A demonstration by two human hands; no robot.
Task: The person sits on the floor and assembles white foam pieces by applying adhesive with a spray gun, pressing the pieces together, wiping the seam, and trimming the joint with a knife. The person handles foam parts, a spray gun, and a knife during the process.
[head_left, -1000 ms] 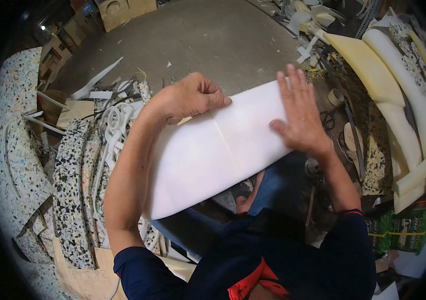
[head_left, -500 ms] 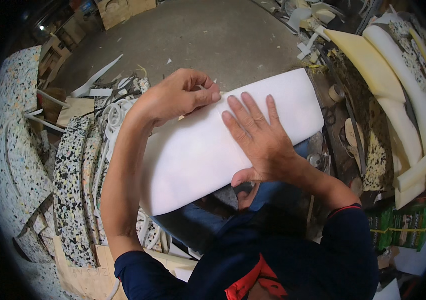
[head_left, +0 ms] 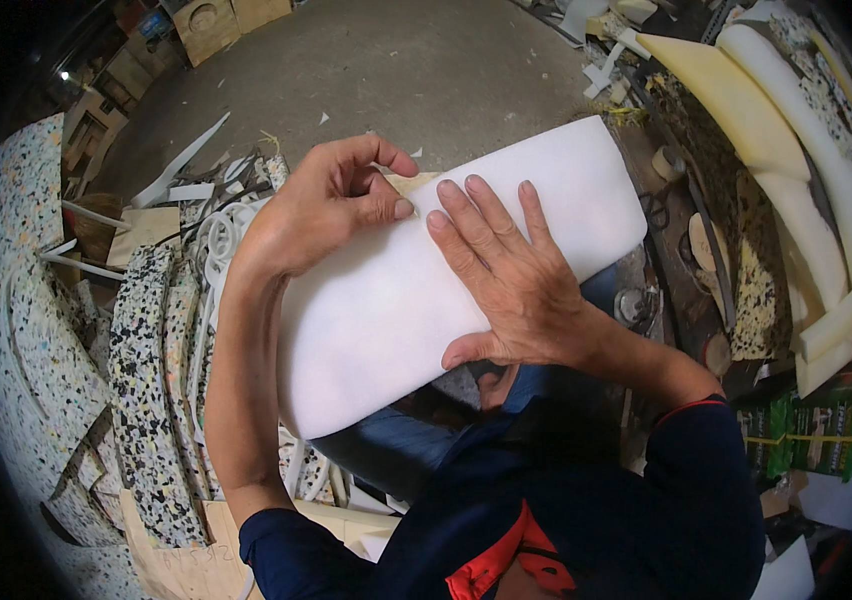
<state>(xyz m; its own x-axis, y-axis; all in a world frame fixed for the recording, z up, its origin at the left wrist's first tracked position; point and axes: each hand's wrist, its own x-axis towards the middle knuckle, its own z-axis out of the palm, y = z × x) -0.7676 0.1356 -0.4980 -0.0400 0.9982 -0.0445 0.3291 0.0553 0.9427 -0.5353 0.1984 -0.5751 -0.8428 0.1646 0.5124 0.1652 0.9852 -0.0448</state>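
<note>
A long white foam slab (head_left: 366, 310) with rounded ends lies slanted across my lap, its right end farther away. Spread flat on top of it is my right hand (head_left: 511, 270), the fingers pointing to the far edge and the thumb toward the near one. At the far edge, just left of those fingertips, is my left hand (head_left: 341, 195). Its thumb tip lies by the slab's edge and the bent index finger stands apart from it. Nothing shows between them; the other left fingers are partly hidden.
Speckled foam sheets (head_left: 151, 390) are stacked on my left, beside coiled white tubing (head_left: 221, 240). On my right are a tape roll (head_left: 668, 163), long yellowish foam pieces (head_left: 771, 170) and green packets (head_left: 831, 430). Scraps litter the concrete floor (head_left: 396, 80).
My left thumb and index finger have come farther apart, and that hand has shifted slightly left. My right hand has also moved a little left, still flat on the slab.
</note>
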